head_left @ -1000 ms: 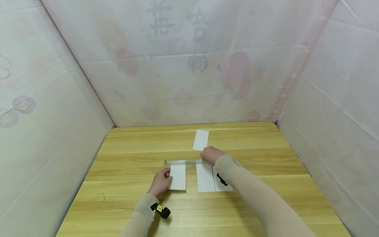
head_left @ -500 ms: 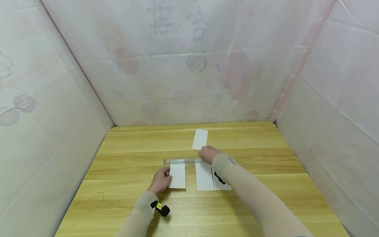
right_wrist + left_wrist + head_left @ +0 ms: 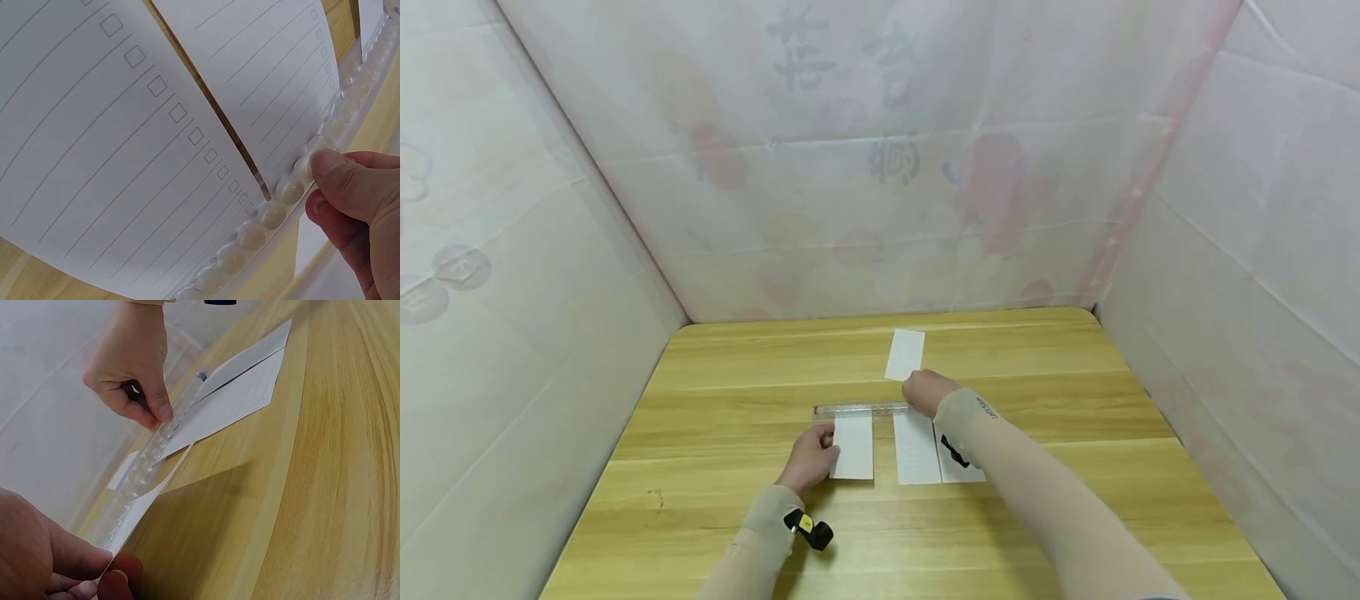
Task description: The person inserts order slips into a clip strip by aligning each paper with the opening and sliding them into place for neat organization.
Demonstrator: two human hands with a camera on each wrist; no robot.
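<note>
A clear plastic strip with a row of round bumps (image 3: 850, 410) lies crosswise on the table, along the far ends of several white paper slips. My left hand (image 3: 808, 458) pinches the left edge of the left slip (image 3: 854, 450) between thumb and finger. In the left wrist view, this slip (image 3: 136, 511) is tilted up off the wood and casts a shadow. My right hand (image 3: 931, 392) pinches the strip (image 3: 275, 214) between thumb and fingers. Two lined slips lie side by side below it, the middle slip (image 3: 917, 454) and the right slip (image 3: 953, 467), with a thin gap between.
Another white slip (image 3: 905, 354) lies apart, beyond the strip near my right hand. The wooden table (image 3: 722, 517) meets hanging cloth (image 3: 850, 208) at the back and both sides. A black wrist camera (image 3: 812, 532) sits on my left sleeve.
My left hand and the left slip have shifted slightly right along the strip, narrowing the gap to the middle slip. My right hand keeps its hold on the strip.
</note>
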